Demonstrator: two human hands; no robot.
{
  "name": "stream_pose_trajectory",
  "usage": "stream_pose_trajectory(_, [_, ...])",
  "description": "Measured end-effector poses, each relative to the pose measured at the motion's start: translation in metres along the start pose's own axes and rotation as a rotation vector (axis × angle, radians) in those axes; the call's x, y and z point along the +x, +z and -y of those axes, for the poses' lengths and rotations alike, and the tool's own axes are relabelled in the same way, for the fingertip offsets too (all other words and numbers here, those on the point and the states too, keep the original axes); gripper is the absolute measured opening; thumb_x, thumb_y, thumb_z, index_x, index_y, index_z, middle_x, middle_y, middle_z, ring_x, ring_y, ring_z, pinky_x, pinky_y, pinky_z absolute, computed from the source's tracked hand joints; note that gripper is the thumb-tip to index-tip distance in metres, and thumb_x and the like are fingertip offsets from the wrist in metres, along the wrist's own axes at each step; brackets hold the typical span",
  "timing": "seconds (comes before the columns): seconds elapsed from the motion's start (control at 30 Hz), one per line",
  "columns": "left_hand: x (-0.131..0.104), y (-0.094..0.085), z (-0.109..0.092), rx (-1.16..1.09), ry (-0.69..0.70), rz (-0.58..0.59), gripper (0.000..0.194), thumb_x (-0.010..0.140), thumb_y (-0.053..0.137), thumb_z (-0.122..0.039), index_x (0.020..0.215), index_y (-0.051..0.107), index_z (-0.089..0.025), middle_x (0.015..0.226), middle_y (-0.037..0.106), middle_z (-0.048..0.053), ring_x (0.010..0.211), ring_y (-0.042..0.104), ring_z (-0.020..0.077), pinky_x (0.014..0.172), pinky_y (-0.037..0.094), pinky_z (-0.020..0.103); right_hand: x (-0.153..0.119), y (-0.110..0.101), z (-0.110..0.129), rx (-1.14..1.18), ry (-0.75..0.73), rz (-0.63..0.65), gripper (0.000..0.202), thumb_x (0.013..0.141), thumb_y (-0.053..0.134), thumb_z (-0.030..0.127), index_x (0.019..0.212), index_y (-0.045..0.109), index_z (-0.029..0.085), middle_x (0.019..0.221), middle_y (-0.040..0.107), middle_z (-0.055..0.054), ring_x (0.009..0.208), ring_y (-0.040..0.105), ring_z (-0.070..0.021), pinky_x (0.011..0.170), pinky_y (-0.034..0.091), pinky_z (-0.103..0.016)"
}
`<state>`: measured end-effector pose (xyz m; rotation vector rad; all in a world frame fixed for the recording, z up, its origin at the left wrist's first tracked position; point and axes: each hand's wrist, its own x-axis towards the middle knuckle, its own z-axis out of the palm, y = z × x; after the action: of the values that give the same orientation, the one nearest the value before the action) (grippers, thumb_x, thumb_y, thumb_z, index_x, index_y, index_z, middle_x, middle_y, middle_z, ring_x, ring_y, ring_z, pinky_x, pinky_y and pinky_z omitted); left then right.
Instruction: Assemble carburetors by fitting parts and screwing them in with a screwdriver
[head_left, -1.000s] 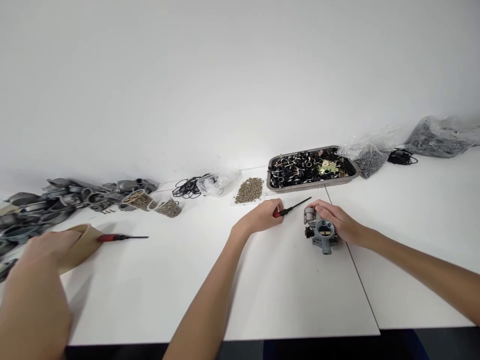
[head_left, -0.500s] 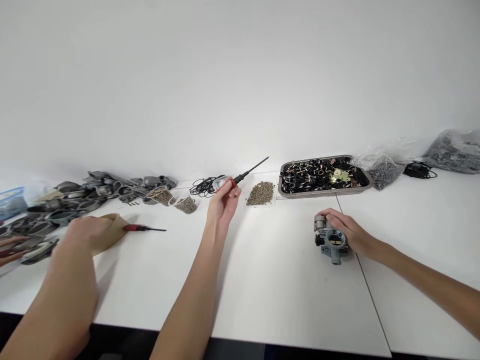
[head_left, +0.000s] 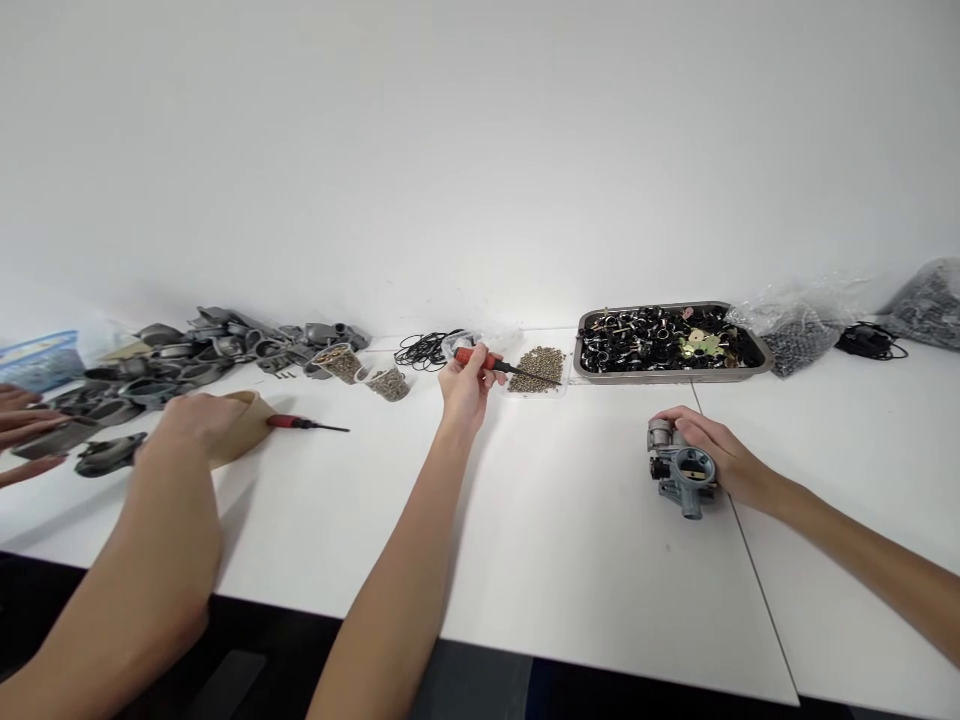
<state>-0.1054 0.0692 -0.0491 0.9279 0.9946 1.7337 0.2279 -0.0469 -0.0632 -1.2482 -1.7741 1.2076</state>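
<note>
One screwdriver (head_left: 510, 368) in left hand (head_left: 463, 388) — one carburetor (head_left: 679, 480), right hand (head_left: 726, 458).

Plain pale wall (head_left: 480, 150), brighter toward lower middle. White table (head_left: 570, 560) along it, one thin dark seam (head_left: 760, 585) running front to back. Light soft, diffuse. Area below front edge mostly dark.

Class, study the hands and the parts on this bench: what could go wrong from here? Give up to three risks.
1. The screwdriver in the left hand points across the small brass parts; a careless sweep might scatter them.
2. Only the right hand is on the metal body, so it could shift or tip if that hold slackens.
3. The clear cup of small pieces has an open top; a knock might spill them.
</note>
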Motion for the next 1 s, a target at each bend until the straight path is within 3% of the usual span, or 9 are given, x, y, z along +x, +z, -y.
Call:
stream_pose_trajectory(0.83, [0.0022, -0.0076, 0.0010, 0.055, -0.019, 0.004, 0.033, 0.073, 0.079, -0.037, 0.070, 0.056, -0.013, 0.069, 0.067, 0.004, 0.041, 0.049, 0.0040, 0.047, 0.046, 0.020, -0.0008, -0.0010, 0.0029, 0.000, 0.000, 0.014, 0.052, 0.095, 0.037, 0.065, 0.112, 0.057, 0.021, 0.092, 0.059, -0.005, 0.077, 0.052, -0.0166, 0.068, 0.041, -0.030])
stream_pose_trajectory(1.0, [0.0044, -0.0089, -0.0009, 0.016, -0.037, -0.020, 0.030, 0.074, 0.079, -0.034, 0.072, 0.058, -0.012, 0.069, 0.068, 0.005, 0.040, 0.047, 0.0036, 0.047, 0.046, 0.020, -0.0010, -0.0014, 0.0069, -0.035, 0.015, 0.020, 0.052, 0.095, 0.039, 0.065, 0.118, 0.057, 0.022, 0.106, 0.062, -0.007, 0.093, 0.058, -0.0204, 0.081, 0.046, -0.034])
